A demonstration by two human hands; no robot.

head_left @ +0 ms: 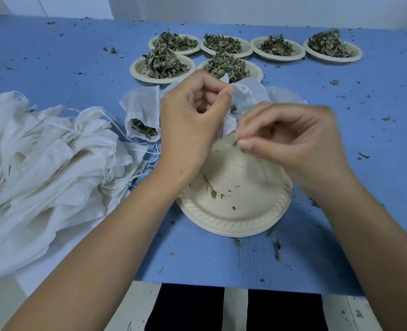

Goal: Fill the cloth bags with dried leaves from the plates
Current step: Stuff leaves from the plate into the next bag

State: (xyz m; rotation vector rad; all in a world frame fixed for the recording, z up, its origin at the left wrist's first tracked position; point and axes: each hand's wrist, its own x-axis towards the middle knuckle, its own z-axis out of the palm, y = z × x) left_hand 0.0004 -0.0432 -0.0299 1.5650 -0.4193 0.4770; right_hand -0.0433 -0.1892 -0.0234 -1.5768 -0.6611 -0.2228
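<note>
Centrally, left hand (193, 120) pinching cloth bag (248, 96) rim, right hand (290, 139) pinching leaf scrap (235, 142) over plate (221, 223); open tabletop (369, 177) rightward.

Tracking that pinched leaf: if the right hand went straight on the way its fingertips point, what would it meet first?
Likely the white cloth bag gripped by the left hand, close beyond the right hand's pinched green leaf bit; depth unclear.
</note>
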